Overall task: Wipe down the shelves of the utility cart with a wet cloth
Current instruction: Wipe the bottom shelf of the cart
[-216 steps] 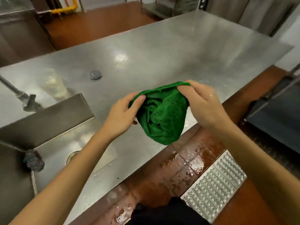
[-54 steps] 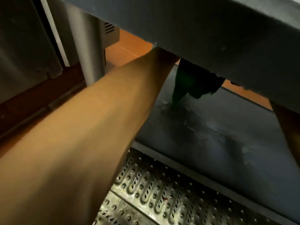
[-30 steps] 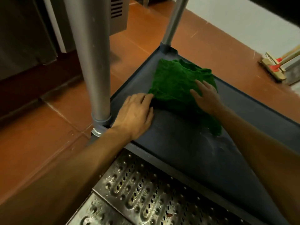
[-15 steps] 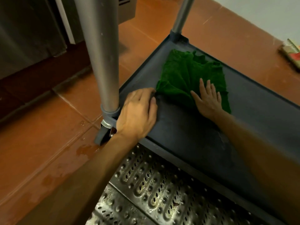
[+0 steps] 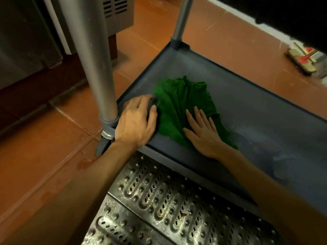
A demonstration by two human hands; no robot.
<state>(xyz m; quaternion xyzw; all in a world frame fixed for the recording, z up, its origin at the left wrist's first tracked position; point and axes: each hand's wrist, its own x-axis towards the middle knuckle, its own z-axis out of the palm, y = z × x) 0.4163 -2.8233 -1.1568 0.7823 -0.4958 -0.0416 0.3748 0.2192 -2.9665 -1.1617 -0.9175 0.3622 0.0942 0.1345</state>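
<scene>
Terracotta floor tiles (image 5: 44,138) and a perforated steel grate (image 5: 168,200) border the utility cart's bottom shelf (image 5: 256,110). Just beside its near corner post (image 5: 99,68) the green cloth (image 5: 177,103) lies spread. The right hand (image 5: 203,135) presses it, fingers (image 5: 198,114) straight and apart; the left hand (image 5: 136,122) rests at its edge, fingers together. Wiping looks barely begun; the shelf above (image 5: 283,13) probably remains.

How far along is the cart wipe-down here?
Done: wet smears on the bottom shelf right of the green cloth suggest wiped area. In hand: right hand presses the cloth flat; left hand rests at its edge. Left: shelf's far end looks dry; other shelves unseen.
</scene>
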